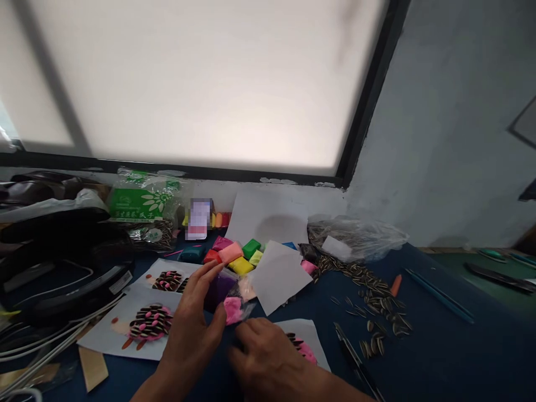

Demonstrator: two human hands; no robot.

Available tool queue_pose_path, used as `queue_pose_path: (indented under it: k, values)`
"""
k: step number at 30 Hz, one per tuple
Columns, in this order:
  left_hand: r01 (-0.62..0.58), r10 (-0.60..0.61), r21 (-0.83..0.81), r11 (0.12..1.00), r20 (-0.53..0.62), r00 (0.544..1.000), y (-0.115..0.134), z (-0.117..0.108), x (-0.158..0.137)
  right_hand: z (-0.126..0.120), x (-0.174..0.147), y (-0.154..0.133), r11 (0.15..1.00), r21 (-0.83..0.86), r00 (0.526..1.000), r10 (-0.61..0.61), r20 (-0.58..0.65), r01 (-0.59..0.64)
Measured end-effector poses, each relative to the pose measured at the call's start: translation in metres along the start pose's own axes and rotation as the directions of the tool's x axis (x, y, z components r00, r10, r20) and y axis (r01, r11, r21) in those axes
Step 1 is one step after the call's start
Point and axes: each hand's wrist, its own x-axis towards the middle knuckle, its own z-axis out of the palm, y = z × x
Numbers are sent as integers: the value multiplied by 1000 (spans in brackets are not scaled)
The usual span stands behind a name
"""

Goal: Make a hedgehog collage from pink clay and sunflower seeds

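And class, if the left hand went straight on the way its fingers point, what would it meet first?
Likely the salmon packet, just past the fingertips of the left hand, or the red packet beside it. Depth is unclear; it might pass above both.

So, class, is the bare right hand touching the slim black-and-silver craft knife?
Apart: the head view shows white paper and dark blue tabletop between right hand and craft knife.
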Motion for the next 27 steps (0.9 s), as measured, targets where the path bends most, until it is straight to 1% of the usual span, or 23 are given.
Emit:
queue_pose_path:
  k: [2, 4, 5, 6, 7, 8, 9, 10, 11, 12, 13, 14, 16, 18, 19, 20, 22, 24, 25, 27]
  values:
    - [53, -51, -62, 997, 29, 998, 1, 1, 0, -18, -1, 4, 992, 43, 993, 115, 40, -117]
    - [110, -98, -138, 984, 89, 991, 2, 1, -1, -34, -5, 7, 969, 124, 975, 202, 92, -213]
    - [130, -109, -174, 976, 123, 986, 4, 2, -1, -40, -9, 8, 936, 194, 956, 281, 86, -292]
    - [150, -115, -215, 965, 164, 980, 7, 2, -2, -46, -12, 9, 878, 297, 926, 373, 65, -375]
    - [175, -119, -261, 949, 217, 969, 10, 2, -4, -51, -17, 10, 781, 434, 879, 474, 54, -448]
    - [205, -121, -306, 930, 272, 955, 13, 1, -6, -55, -21, 11, 659, 570, 826, 560, 63, -491]
    - [246, -125, -352, 903, 333, 935, 16, 1, -8, -58, -25, 11, 532, 681, 786, 609, 105, -504]
    - [284, -125, -387, 877, 388, 913, 19, 1, -11, -61, -28, 12, 398, 773, 759, 632, 159, -493]
    - [317, -117, -414, 854, 440, 891, 20, 0, -14, -62, -31, 12, 276, 838, 744, 635, 210, -472]
    - [338, -104, -430, 837, 481, 870, 21, 0, -17, -62, -34, 11, 170, 881, 739, 625, 251, -442]
    - [347, -90, -436, 830, 510, 856, 22, -1, -20, -61, -36, 11, 83, 910, 738, 616, 275, -407]
    - [355, -80, -438, 826, 532, 843, 22, -1, -22, -60, -38, 10, 15, 930, 736, 615, 281, -368]
    - [394, -87, -431, 812, 577, 812, 22, -2, -24, -56, -43, 9, -77, 956, 731, 628, 267, -283]
    - [472, -118, -423, 774, 636, 763, 25, -2, -24, -54, -49, 7, -132, 964, 723, 639, 261, -231]
    - [518, -132, -420, 745, 669, 732, 27, -3, -23, -54, -52, 6, -143, 962, 719, 642, 268, -231]
    - [564, -137, -417, 712, 706, 695, 31, -3, -22, -55, -54, 5, -136, 959, 712, 645, 277, -250]
    - [641, -152, -409, 649, 757, 636, 38, -4, -21, -57, -59, 4, -77, 950, 692, 667, 276, -304]
    - [699, -197, -377, 607, 781, 593, 46, -6, -21, -61, -61, 4, -22, 943, 685, 682, 256, -331]
    - [722, -224, -357, 592, 788, 574, 50, -7, -22, -62, -62, 4, -21, 942, 688, 678, 259, -334]
    - [749, -258, -330, 575, 796, 548, 54, -8, -22, -64, -61, 5, -67, 941, 693, 659, 292, -333]
